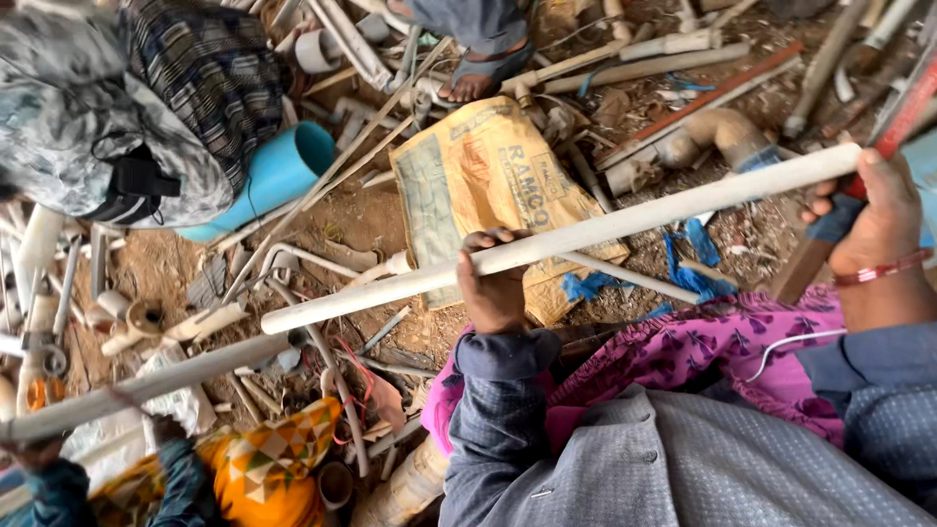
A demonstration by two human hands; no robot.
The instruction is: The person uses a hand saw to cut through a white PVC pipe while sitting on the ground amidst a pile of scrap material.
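Head view shows your left hand (496, 283) wrapped around the middle of the long white pipe (586, 234) and your right hand (878, 220) closed on its far end above the littered ground (371, 220); keep both grips firm and the pipe level.

A yellow sack (488, 185) lies near a blue pipe section (278, 176) among scattered pipe scraps.

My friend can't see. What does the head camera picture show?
A person's left hand and right hand grip a long white pipe held slantwise over dirt littered with scrap pipes. Below lie a yellow sack and a blue pipe piece; other people crouch nearby.
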